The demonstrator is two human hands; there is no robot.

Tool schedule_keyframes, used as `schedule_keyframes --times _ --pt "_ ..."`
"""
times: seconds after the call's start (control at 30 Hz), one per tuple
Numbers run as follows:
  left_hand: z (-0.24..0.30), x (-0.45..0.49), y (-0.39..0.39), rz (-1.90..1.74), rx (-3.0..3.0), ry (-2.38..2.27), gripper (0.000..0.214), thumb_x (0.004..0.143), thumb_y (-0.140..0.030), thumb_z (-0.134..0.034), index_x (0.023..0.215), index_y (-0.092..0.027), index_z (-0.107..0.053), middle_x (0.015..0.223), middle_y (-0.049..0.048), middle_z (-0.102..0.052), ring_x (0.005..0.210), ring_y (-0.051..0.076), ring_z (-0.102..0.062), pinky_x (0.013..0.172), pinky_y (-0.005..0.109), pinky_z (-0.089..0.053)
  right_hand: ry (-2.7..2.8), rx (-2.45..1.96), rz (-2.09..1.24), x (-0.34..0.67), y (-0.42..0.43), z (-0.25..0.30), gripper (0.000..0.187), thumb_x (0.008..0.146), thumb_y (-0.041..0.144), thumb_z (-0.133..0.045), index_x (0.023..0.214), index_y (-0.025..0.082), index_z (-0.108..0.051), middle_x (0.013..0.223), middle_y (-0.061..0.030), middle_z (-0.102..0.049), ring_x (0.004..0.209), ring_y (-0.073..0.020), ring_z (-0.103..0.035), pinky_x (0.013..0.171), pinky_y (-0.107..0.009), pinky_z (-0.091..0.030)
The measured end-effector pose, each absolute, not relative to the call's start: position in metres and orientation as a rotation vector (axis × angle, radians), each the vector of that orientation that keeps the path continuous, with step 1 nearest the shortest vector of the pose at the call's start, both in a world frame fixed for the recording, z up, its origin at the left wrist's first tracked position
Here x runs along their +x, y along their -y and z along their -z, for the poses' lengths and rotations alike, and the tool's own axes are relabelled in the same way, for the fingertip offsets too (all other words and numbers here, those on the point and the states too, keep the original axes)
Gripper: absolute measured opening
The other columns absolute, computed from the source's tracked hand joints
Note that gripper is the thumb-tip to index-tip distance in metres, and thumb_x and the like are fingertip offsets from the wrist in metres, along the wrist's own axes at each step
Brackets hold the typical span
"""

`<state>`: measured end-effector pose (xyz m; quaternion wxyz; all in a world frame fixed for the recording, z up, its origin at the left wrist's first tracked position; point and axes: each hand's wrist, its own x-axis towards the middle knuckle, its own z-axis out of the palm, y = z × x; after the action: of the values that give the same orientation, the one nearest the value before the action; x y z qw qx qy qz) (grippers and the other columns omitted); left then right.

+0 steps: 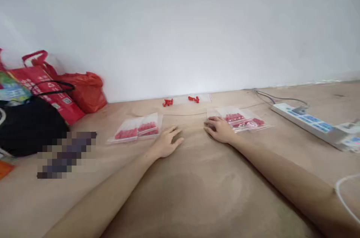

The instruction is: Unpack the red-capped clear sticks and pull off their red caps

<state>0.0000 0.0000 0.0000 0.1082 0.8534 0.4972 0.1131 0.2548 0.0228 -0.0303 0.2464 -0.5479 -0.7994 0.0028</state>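
L baggies (135, 127) n R baggies (239, 119) r clear w/ red bits (126, 133) inside, loose bits (168, 102) r bright red too. Table (202, 193) = lt brown, kinda mottled. Wall (180, 35) = pale bluish grey. Power strip (305, 121) = white w/ blue panels (311, 118). Paper bag (70, 112) = red w/ white print + b&w QR code (66, 100). Plastic bag (86, 91) = orangey red, tote (33, 125) = black tbh.
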Motion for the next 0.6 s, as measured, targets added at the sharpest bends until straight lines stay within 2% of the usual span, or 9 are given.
schedule_keyframes --times 0.23,0.4,0.47,0.6 --pt "0.003 0.000 -0.002 -0.374 2.549 -1.440 0.049 0.084 -0.043 -0.041 0.125 -0.017 -0.045 0.135 0.0102 -0.037 0.126 0.023 -0.032 0.105 0.039 -0.026 2.368 -1.138 -0.179 0.239 -0.004 0.018 0.035 0.078 0.038 -0.050 0.108 0.022 -0.060 0.116 -0.0083 -0.055 0.105 -0.0211 -0.051 0.092 -0.038 -0.038" --pt "0.004 -0.001 0.000 -0.537 2.661 -1.314 0.053 0.084 -0.040 -0.041 0.130 -0.015 -0.035 0.137 0.0109 -0.034 0.128 0.022 -0.028 0.106 0.039 -0.026 2.444 -0.720 -0.374 0.228 0.005 0.012 0.041 0.078 0.035 -0.052 0.116 0.023 -0.052 0.120 -0.0062 -0.053 0.109 -0.0167 -0.049 0.097 -0.034 -0.034" --pt "0.004 -0.001 0.000 -0.566 2.737 -1.197 0.055 0.084 -0.041 -0.041 0.132 -0.016 -0.032 0.139 0.0100 -0.031 0.130 0.022 -0.024 0.107 0.040 -0.023 2.363 -0.760 -0.310 0.227 0.004 0.014 0.039 0.077 0.036 -0.052 0.113 0.022 -0.054 0.119 -0.0068 -0.053 0.110 -0.0180 -0.048 0.098 -0.036 -0.032" --pt "0.004 0.001 -0.002 -0.417 2.771 -1.064 0.054 0.083 -0.045 -0.043 0.131 -0.021 -0.033 0.139 0.0077 -0.031 0.129 0.023 -0.024 0.106 0.042 -0.024 2.079 -1.225 -0.109 0.228 -0.003 0.022 0.034 0.078 0.041 -0.049 0.103 0.020 -0.059 0.109 -0.0088 -0.057 0.104 -0.0223 -0.049 0.093 -0.040 -0.033"
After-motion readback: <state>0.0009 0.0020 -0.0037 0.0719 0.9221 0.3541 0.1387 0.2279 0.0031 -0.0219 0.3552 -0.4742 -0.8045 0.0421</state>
